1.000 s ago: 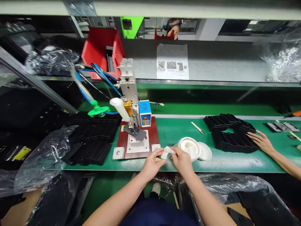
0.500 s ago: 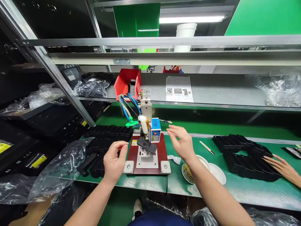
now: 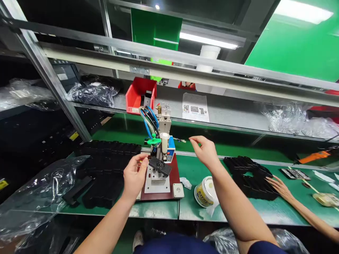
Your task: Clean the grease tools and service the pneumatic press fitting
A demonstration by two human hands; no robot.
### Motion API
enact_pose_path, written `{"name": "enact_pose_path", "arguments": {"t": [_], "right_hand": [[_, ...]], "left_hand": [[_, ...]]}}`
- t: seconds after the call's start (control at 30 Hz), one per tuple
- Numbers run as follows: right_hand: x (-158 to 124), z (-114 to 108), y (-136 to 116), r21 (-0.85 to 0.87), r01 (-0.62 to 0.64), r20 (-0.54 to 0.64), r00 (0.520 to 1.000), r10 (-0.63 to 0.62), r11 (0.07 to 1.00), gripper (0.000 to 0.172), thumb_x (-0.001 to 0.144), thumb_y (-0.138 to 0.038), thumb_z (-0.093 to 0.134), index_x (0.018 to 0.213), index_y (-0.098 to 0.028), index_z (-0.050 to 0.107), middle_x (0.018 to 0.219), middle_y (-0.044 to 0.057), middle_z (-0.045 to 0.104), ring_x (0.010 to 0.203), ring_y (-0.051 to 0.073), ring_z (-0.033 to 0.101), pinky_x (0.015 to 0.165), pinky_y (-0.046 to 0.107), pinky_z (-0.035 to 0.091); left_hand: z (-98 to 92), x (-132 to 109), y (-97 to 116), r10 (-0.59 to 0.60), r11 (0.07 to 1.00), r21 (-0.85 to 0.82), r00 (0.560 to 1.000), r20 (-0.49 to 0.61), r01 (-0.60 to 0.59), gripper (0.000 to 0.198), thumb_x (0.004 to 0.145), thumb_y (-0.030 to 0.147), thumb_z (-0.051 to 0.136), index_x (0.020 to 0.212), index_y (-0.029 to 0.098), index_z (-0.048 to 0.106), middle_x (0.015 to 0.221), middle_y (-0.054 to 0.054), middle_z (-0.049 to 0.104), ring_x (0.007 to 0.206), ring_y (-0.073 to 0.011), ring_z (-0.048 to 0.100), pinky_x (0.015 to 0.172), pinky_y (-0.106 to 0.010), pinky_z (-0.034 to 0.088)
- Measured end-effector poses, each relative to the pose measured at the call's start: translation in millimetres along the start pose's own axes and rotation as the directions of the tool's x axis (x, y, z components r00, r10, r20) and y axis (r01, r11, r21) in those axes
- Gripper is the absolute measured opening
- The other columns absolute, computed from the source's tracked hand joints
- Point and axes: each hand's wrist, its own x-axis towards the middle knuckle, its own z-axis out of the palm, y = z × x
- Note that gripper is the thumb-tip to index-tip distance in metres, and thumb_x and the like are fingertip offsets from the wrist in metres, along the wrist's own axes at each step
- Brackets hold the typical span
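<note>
A small press fixture (image 3: 162, 165) stands on a red base plate (image 3: 172, 181) on the green belt, with a black grilled part (image 3: 159, 166) on its nest. My left hand (image 3: 135, 176) is just left of that part, fingers curled and nearly touching its edge, nothing visibly in them. My right hand (image 3: 204, 151) hovers open in the air right of the fixture, thumb and forefinger apart. A crumpled white wipe (image 3: 186, 183) lies on the belt beside the base plate. A white open tub (image 3: 204, 192) with a yellow label sits under my right forearm.
Black trays (image 3: 106, 165) are stacked left of the fixture, with plastic bags (image 3: 50, 183) beyond them. More black trays (image 3: 249, 176) lie at right, where another person's hand (image 3: 278, 185) rests on them. A red bin (image 3: 139, 92) and an instruction sheet (image 3: 195, 107) sit on the shelf above.
Both hands dropped the white wipe beside the tub and rose. My left hand went to the black part on the fixture; my right lifted open. The camera tilted upward.
</note>
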Motion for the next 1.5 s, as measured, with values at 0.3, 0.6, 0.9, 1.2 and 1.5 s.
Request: {"name": "enact_pose_path", "arguments": {"t": [0.3, 0.6, 0.9, 1.2, 1.5], "right_hand": [[-15.0, 6.5, -24.5, 0.193, 0.123, -0.134, 0.986, -0.098, 0.973, 0.020, 0.088, -0.029, 0.054, 0.097, -0.020, 0.070, 0.101, 0.007, 0.071, 0.096, 0.019, 0.063, 0.070, 0.028, 0.051], [53.7, -8.1, -130.5, 0.231, 0.285, 0.315, 0.883, -0.349, 0.930, 0.019, 0.085, -0.033, 0.062, 0.084, -0.018, 0.074, 0.078, 0.001, 0.069, 0.069, 0.011, 0.059, 0.058, 0.021, 0.044], [76.5, -10.6, -153.0, 0.339, -0.037, 0.618, 0.763, -0.192, 0.940, 0.033, 0.071, -0.043, 0.071, 0.073, -0.011, 0.069, 0.063, 0.001, 0.062, 0.056, 0.009, 0.049, 0.051, 0.023, 0.036], [98.8, -24.7, -128.8, 0.426, -0.042, 0.628, 0.733, -0.262, 0.904, 0.024, 0.070, -0.038, 0.073, 0.073, -0.014, 0.069, 0.067, 0.000, 0.064, 0.062, 0.011, 0.054, 0.060, 0.025, 0.043], [87.1, -14.2, -120.1, 0.385, -0.012, 0.540, 0.814, -0.215, 0.923, 0.025, 0.071, -0.038, 0.072, 0.074, -0.014, 0.069, 0.062, 0.000, 0.064, 0.055, 0.010, 0.053, 0.053, 0.024, 0.041]], "left_hand": [[18.3, 6.5, 1.6, 0.000, 1.000, -0.005, 0.998, 0.068, 0.001, 0.028, 0.082, 0.039, 0.064, 0.100, 0.018, 0.067, 0.100, -0.007, 0.068, 0.087, -0.0168, 0.064, 0.077, -0.027, 0.052], [51.2, 5.0, 15.2, 0.033, 0.992, -0.123, 0.999, 0.015, -0.031, 0.033, 0.081, 0.039, 0.065, 0.108, 0.019, 0.068, 0.111, -0.009, 0.069, 0.104, -0.0229, 0.063, 0.086, -0.032, 0.050], [60.2, 11.3, 27.9, 0.086, 0.995, -0.050, 0.995, 0.049, -0.083, 0.040, 0.083, 0.042, 0.062, 0.114, 0.017, 0.065, 0.117, -0.011, 0.068, 0.105, -0.0238, 0.065, 0.094, -0.037, 0.050], [70.9, 24.0, 29.3, 0.123, 0.992, -0.016, 0.991, 0.053, -0.122, 0.038, 0.085, 0.043, 0.060, 0.111, 0.016, 0.067, 0.110, -0.011, 0.071, 0.100, -0.0236, 0.067, 0.090, -0.037, 0.052], [72.9, 26.1, 26.0, 0.144, 0.988, -0.062, 0.989, 0.033, -0.142, 0.032, 0.085, 0.037, 0.062, 0.107, 0.014, 0.068, 0.103, -0.011, 0.073, 0.094, -0.0222, 0.069, 0.087, -0.034, 0.053]]}}
